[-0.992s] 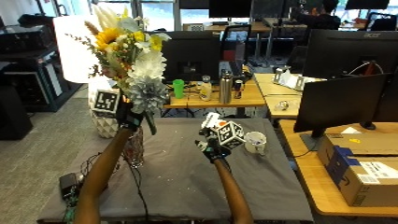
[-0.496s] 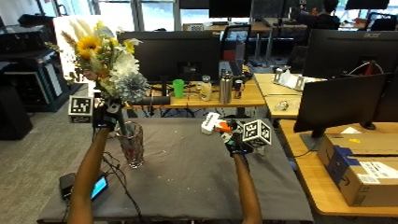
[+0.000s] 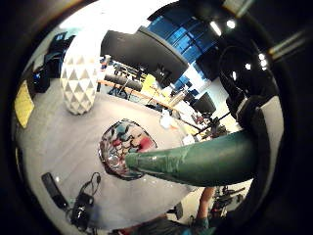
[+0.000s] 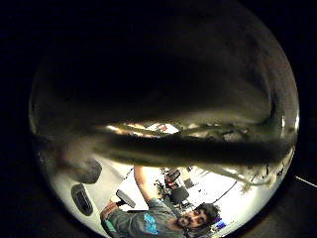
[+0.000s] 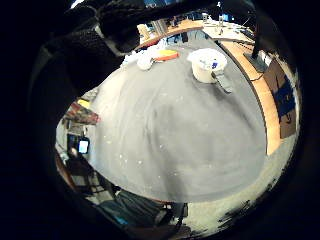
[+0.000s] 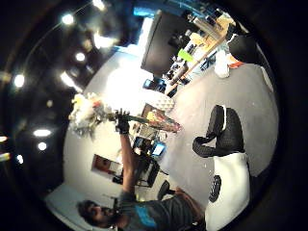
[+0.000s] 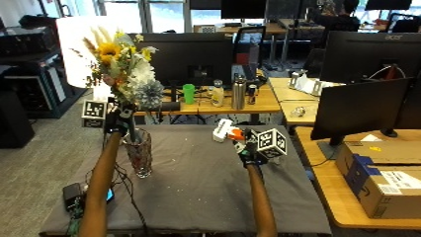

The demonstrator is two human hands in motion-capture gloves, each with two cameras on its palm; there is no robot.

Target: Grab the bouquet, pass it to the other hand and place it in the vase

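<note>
In the outside view my left hand [image 7: 118, 120] grips the green-wrapped stem of the bouquet [image 7: 123, 66] of yellow, white and blue flowers. The bouquet stands upright over the glass vase [image 7: 140, 154] at the table's left side, its stem end at the vase's mouth. The left little finger side palm view shows the green stem [image 3: 200, 161] with its tip over the rim of the vase [image 3: 117, 147]. My right hand [image 7: 252, 149] hovers over the middle right of the table, apart from the bouquet, fingers relaxed and holding nothing.
A grey cloth covers the table [image 7: 197, 192]. A white and orange object [image 7: 225, 132] lies at the back, a white mug [image 5: 206, 65] near my right hand. A phone and cables [image 7: 72, 193] lie at the front left corner. A white faceted lamp [image 3: 78, 83] stands behind the vase.
My left hand has carried the bouquet leftward, from the table's middle to over the vase. My right hand has drawn off to the right, away from the stem.
</note>
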